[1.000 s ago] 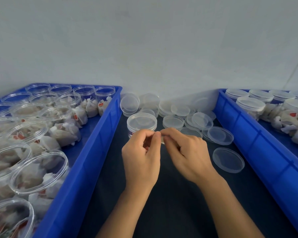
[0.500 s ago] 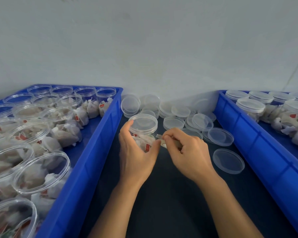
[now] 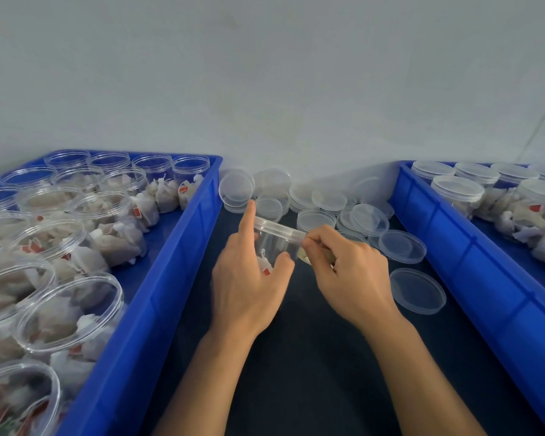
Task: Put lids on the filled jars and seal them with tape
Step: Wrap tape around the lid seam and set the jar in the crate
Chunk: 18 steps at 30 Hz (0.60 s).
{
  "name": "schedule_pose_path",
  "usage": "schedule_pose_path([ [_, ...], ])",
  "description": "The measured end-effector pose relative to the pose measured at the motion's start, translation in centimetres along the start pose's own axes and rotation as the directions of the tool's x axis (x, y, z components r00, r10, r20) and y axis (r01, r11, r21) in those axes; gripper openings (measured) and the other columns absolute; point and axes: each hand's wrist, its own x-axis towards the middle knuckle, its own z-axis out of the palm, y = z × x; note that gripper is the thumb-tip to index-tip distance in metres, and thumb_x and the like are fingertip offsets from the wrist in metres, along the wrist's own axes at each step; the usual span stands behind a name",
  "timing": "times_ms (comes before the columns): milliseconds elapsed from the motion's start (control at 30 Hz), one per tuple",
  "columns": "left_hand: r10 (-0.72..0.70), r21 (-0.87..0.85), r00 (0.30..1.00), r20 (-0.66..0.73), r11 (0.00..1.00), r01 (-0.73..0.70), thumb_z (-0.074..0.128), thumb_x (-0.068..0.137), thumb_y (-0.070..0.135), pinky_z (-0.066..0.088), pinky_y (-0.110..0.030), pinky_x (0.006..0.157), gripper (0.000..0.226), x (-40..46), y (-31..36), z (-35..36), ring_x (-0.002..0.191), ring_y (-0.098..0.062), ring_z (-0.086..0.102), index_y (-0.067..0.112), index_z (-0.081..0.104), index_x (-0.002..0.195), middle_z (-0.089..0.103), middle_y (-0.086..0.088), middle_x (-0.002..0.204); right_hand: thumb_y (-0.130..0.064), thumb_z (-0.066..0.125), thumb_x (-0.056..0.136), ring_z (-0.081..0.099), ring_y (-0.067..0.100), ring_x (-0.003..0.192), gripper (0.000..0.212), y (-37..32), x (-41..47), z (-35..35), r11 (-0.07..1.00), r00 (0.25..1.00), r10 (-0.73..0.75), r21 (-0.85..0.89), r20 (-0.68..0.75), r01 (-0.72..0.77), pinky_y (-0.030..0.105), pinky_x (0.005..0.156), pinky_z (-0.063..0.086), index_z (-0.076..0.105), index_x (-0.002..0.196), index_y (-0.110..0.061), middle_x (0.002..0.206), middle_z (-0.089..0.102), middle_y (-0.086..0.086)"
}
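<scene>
We see a small clear plastic jar with a clear lid on it (image 3: 276,239), filled with white sachets, at the centre of the dark blue table (image 3: 312,357), tilted so its lid faces toward 1 o'clock. Our left hand (image 3: 249,278) grips the jar from 9 o'clock, thumb curled against its near side and index finger pointing up past the lid rim. Our right hand (image 3: 350,272), at 3 o'clock of the jar, pinches a short strip of yellowish clear tape (image 3: 306,258) with curled fingers, right at the jar's lid edge; we cannot tell whether the tape already sticks to the jar. The two hands are close together, almost touching across the jar

Beyond the jar, toward 12 o'clock, a loose heap of round clear plastic lids (image 3: 321,206) lies against the pale grey wall (image 3: 265,89). Two more clear lids lie apart from the heap at 3 and 4 o'clock of the hands, the nearer one (image 3: 417,291) flat on the table

At 9 o'clock stands a blue plastic crate (image 3: 158,294) packed with open clear jars of white sachets (image 3: 66,309), none lidded. At 3 o'clock a second blue plastic crate (image 3: 472,278) holds lidded clear jars (image 3: 456,191) of the same filling
</scene>
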Motion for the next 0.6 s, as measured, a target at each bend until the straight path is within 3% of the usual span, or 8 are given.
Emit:
schedule_pose_path([
  [333, -0.016, -0.07, 0.999, 0.046, 0.997, 0.019, 0.054, 0.086, 0.052, 0.038, -0.021, 0.087, 0.092, -0.13, -0.04, 0.39, 0.113, 0.005, 0.049, 0.053, 0.007, 0.165, 0.046, 0.028, 0.119, -0.049, 0.042, 0.104, 0.058, 0.013, 0.059, 0.02, 0.07, 0.05, -0.08, 1.0, 1.0, 0.008, -0.007, 0.004, -0.008, 0.038, 0.058, 0.051, 0.057, 0.1, -0.037, 0.065, 0.062, -0.016],
  [500, -0.008, -0.073, 0.998, 0.054, 0.997, 0.011, 0.054, 0.085, 0.054, 0.036, -0.012, 0.086, 0.093, 0.0, -0.18, 0.44, 0.114, 0.026, 0.039, 0.054, 0.006, 0.165, 0.041, 0.035, 0.117, -0.05, 0.042, 0.104, 0.06, 0.013, 0.061, 0.021, 0.0, 0.08, -0.06, 1.0, 1.0, 0.008, -0.018, 0.019, -0.008, 0.04, 0.059, 0.052, 0.059, 0.101, -0.037, 0.069, 0.065, -0.015],
  [600, -0.006, -0.082, 0.999, 0.051, 0.997, 0.01, 0.054, 0.084, 0.06, 0.038, -0.016, 0.087, 0.093, -0.03, -0.17, 0.48, 0.117, 0.017, 0.045, 0.055, 0.007, 0.164, 0.045, 0.033, 0.119, -0.049, 0.044, 0.105, 0.061, 0.015, 0.061, 0.022, -0.07, 0.11, -0.11, 1.0, 1.0, 0.007, -0.022, 0.01, -0.006, 0.04, 0.059, 0.053, 0.06, 0.101, -0.035, 0.068, 0.065, -0.015],
])
